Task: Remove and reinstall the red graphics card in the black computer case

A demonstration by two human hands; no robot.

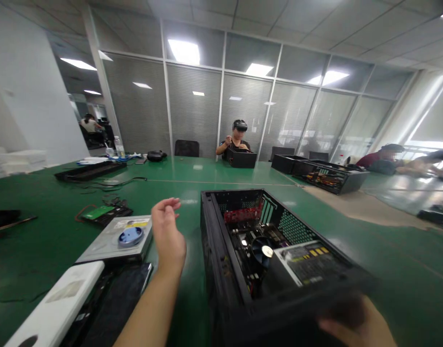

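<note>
Black metal computer case (206, 241), oblong and open-topped, sits nearest, right of centre at the green table's near side, its front edge blurred. Right hand (366, 320) is at the case's near right corner, touching low down; fingers mostly hidden and smeared, so can't tell how far closed or whether they grip. Left hand (168, 233) is raised between case and disc drive, fingers loosely bent, thumb near them, nothing visible held. Inside the case: red flat card (243, 212) at the far end, dark round fan (259, 249) with a pale shiny hub, boxy power supply (304, 262) with a printed label; side wall punched with honeycomb holes. Left of the hand: silver metal disc drive (98, 243), flat and square-edged, with a round blue roll (130, 236) on top. Nearer, long white smooth panel (62, 303) with a scuffed patch, beside a dark flat slab (116, 299). Green circuit board (100, 212) behind the drive. Table (174, 185) is smooth, slightly glossy. Across it, person (237, 142) in a headset at another black box (243, 159); more open cases (320, 174) to the right, by a brown sheet (355, 205).
</note>
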